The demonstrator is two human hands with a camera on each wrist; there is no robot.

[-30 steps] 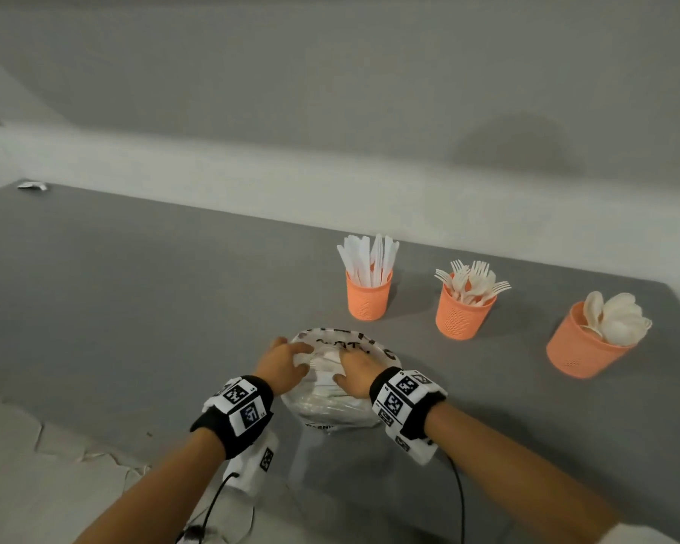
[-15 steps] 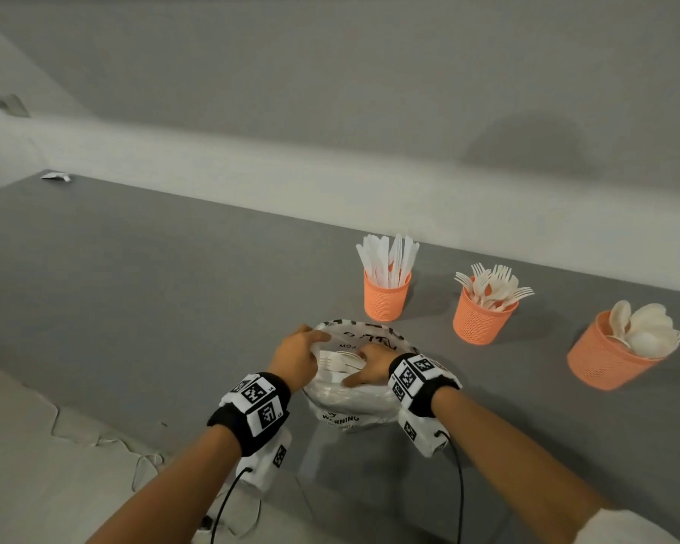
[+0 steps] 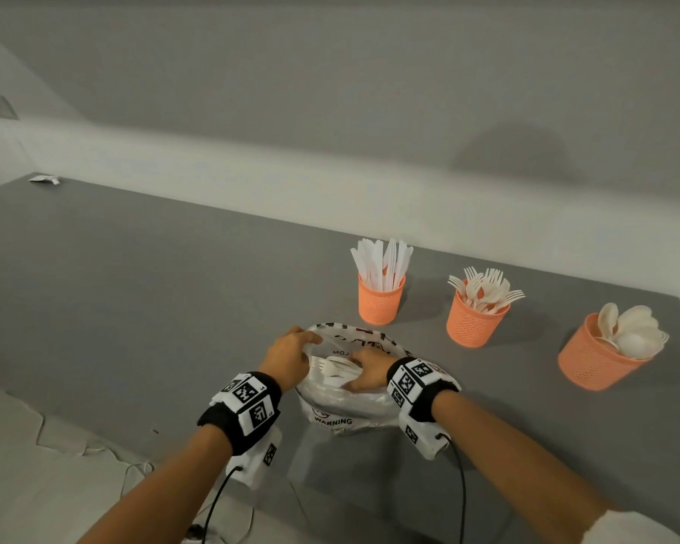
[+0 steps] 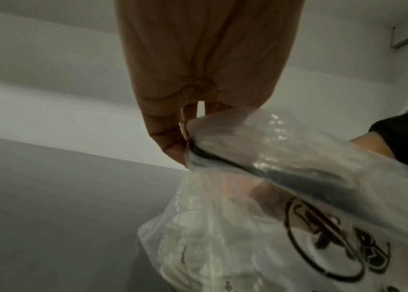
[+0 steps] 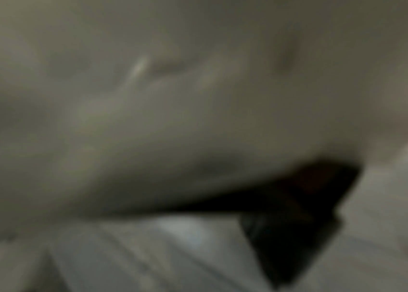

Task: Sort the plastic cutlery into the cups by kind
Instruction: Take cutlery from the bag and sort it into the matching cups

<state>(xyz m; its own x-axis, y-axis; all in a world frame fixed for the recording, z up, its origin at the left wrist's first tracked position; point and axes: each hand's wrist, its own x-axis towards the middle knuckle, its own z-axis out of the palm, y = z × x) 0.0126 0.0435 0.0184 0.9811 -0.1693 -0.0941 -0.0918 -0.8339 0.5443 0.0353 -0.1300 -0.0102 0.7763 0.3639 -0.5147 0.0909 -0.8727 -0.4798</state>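
Nearest, the clear bag [image 3: 342, 406] printed "WARNING" lies on the table [image 3: 134, 308], its mouth pinched open by the left hand [image 3: 287, 357], while the right hand [image 3: 366, 373] reaches in among cutlery [image 3: 336, 366] lying crosswise, grip indiscernible; beyond stand the knife cup [image 3: 381, 304], fork cup [image 3: 474, 321] and spoon cup [image 3: 593, 357].

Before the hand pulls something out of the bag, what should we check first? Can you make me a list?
1. Bag held open: ok, left hand pinches its rim.
2. Right hand inside the bag: ok.
3. Right hand's fingers gripping one piece: cannot tell, its wrist view is blurred.
4. Which kind it is: cannot tell; a fork lies by that hand.
5. Knife cup, fork cup and spoon cup upright: ok.
6. Cups holding one kind each: ok.
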